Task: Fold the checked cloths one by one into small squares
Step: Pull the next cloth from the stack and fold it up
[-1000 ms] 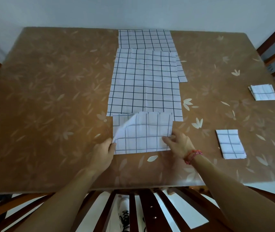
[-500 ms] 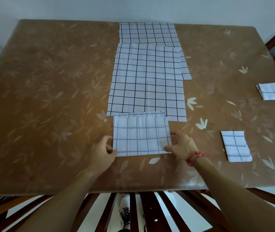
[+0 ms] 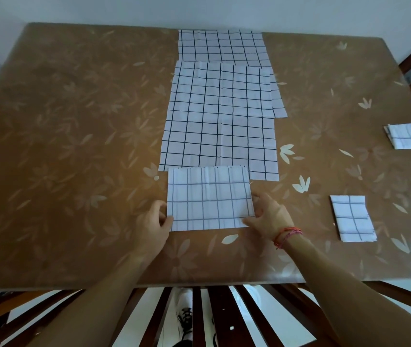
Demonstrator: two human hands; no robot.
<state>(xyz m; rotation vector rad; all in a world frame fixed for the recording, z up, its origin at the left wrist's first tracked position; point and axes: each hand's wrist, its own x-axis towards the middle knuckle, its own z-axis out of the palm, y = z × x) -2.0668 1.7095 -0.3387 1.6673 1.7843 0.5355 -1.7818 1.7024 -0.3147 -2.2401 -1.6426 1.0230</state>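
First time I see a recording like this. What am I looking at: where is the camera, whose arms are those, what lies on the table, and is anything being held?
There is no machine here: a person works with bare hands, and the single camera sits on their head, looking forward and down. The left hand and right hand, which wears a bracelet, hold a half-folded cloth by its near corners, thumbs on top. Beyond it on the brown table lie a large open cloth and a far open cloth partly under it. At the right sit a near folded square and a far folded square. The dark bars at the bottom look like a chair back.
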